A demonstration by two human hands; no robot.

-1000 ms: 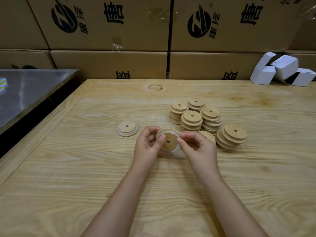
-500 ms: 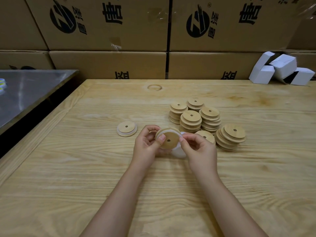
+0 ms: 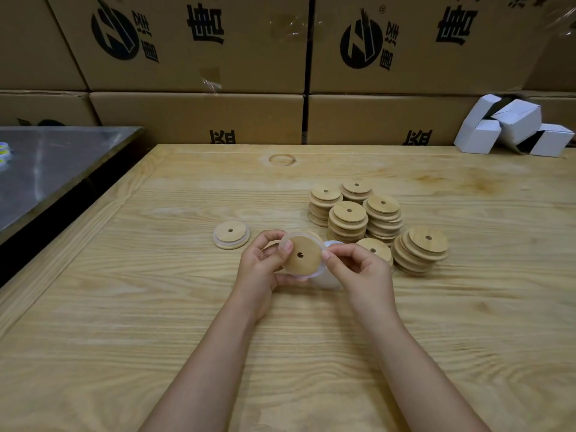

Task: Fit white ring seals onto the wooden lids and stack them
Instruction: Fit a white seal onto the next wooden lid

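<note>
So far only one sealed lid (image 3: 231,234) lies finished at my left, while my left hand (image 3: 263,269) grips another lid (image 3: 301,254), my right hand (image 3: 358,271) pinches its white ring (image 3: 322,244), and several unsealed stacks (image 3: 367,216) wait.

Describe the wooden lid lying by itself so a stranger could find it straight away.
Start at the big wooden table in front of the cardboard boxes. Left of the left hand, away from the stacked lids, a single lid lies flat. Unlike those, it is alone and shows a whitish ring round its edge.
</note>
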